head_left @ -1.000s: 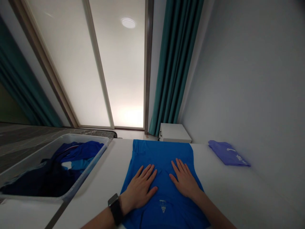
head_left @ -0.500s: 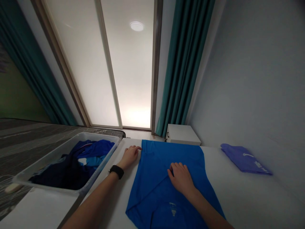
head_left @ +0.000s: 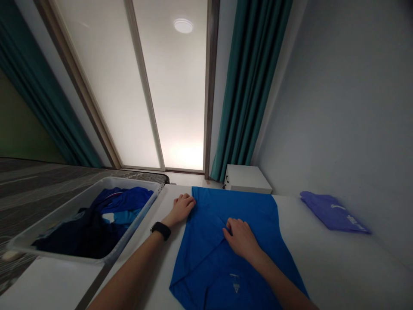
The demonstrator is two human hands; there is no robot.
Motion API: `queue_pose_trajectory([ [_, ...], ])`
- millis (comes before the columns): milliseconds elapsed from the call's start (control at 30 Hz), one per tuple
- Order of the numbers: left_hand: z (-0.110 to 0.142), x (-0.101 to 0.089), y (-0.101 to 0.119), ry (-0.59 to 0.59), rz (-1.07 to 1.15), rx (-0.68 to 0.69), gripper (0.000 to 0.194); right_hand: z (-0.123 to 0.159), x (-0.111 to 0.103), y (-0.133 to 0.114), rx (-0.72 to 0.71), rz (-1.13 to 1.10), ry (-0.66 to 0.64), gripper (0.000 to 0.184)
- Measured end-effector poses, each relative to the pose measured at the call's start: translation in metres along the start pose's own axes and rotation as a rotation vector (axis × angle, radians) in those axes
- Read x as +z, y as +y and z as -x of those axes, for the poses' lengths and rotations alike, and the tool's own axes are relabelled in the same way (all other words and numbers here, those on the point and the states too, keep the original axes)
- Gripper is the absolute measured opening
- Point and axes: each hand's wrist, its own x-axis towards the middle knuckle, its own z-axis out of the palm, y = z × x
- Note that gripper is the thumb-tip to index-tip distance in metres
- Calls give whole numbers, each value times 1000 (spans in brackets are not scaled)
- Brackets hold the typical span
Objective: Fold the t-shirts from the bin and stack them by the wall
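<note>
A blue T-shirt (head_left: 213, 241) lies spread on the white table, its left side folded inward with a slanting crease. A small pale print shows near its collar, at the near end. My left hand (head_left: 182, 207), with a black watch on the wrist, rests at the shirt's far left edge. Its fingertips touch the cloth, slightly bent and not gripping it. On the middle of the shirt lies my right hand (head_left: 241, 237), palm down with the fingers loosely stretched and the thumb apart.
Left of the table stands a clear plastic bin (head_left: 106, 258) with dark and blue clothes (head_left: 97, 219) in it. A folded purple garment (head_left: 332, 213) lies on the right side of the white table (head_left: 322, 267), near the wall. Beyond the far edge is a white cabinet (head_left: 247, 178).
My left hand has shifted slightly right, its fingertips now over the shirt's edge. My right hand has slid a little left on the cloth. The view has tilted slightly.
</note>
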Motion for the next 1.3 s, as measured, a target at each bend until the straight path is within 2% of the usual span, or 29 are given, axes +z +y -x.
queue_pose_trajectory([
  [133, 1, 3, 0, 24, -22, 14, 22, -4, 5, 1, -1, -169, -24, 6],
  [233, 3, 6, 0, 39, -35, 35, 22, -3, 10, 2, -3, -212, -10, 27],
  [367, 8, 9, 0, 61, -48, 58, 22, 1, 10, 7, -17, -119, -17, 44],
  [533, 16, -2, 6, 130, -59, 80, 21, 0, -11, 32, 17, -158, -34, 32],
  [633, 26, -13, 29, 182, -78, 161, 18, 3, -20, 51, 65, -213, -21, 27],
  [700, 38, -16, 54, 129, -70, 263, 19, 8, -19, 59, 50, -209, -27, 24],
  [800, 58, -6, 94, -8, -127, 417, 11, 18, -15, 62, -5, -125, -2, 19],
  [900, 71, 11, 115, -87, -206, 474, 15, 27, -12, 58, -51, -44, 45, 15],
  [1033, 73, 22, 115, -112, -244, 442, 10, 32, -10, 54, -63, -38, 84, 17],
  [1233, 75, 14, 110, -81, -138, 447, 19, 37, -2, 59, -114, -72, 124, 31],
  [1300, 75, 14, 105, -48, -94, 472, 31, 41, 3, 58, -132, -37, 98, 40],
])
